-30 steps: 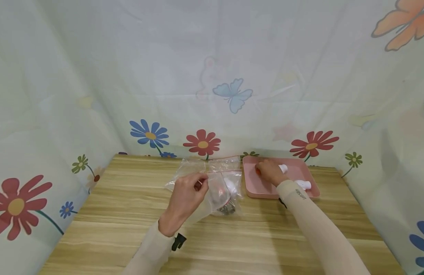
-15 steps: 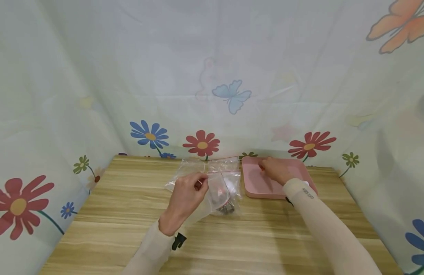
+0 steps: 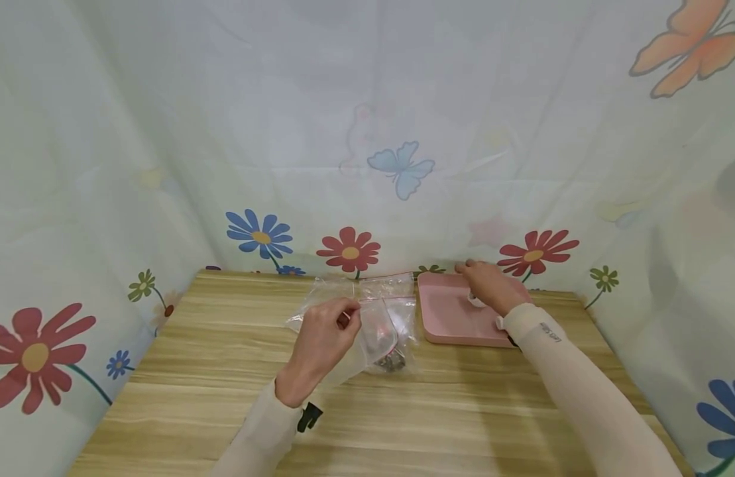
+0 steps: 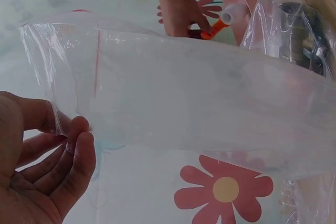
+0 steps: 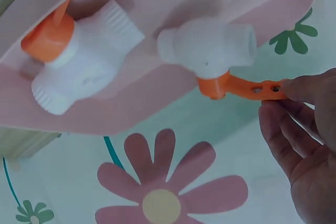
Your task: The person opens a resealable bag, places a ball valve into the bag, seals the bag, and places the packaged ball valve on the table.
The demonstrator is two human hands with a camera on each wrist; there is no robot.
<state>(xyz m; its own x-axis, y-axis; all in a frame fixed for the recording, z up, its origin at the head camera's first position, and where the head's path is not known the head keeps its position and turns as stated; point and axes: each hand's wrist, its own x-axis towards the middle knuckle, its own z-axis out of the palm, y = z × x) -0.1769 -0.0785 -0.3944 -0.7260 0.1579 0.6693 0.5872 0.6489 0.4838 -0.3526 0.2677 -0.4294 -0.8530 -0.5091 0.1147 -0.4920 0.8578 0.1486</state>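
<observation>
Orange lever (image 5: 244,84) of a white valve (image 5: 207,43), pinched tight by the right hand (image 5: 313,174), and the left hand (image 4: 47,182) nips a clear bag (image 4: 173,90)

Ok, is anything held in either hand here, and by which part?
The right hand pinches a white valve by its orange handle; the left hand pinches a clear plastic bag by its edge, near the red line.

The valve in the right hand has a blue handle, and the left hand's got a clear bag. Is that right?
Not quite: the handle is orange, not blue; the right wrist view shows it. The right hand does hold that valve, and the left hand does have a clear bag.
</observation>
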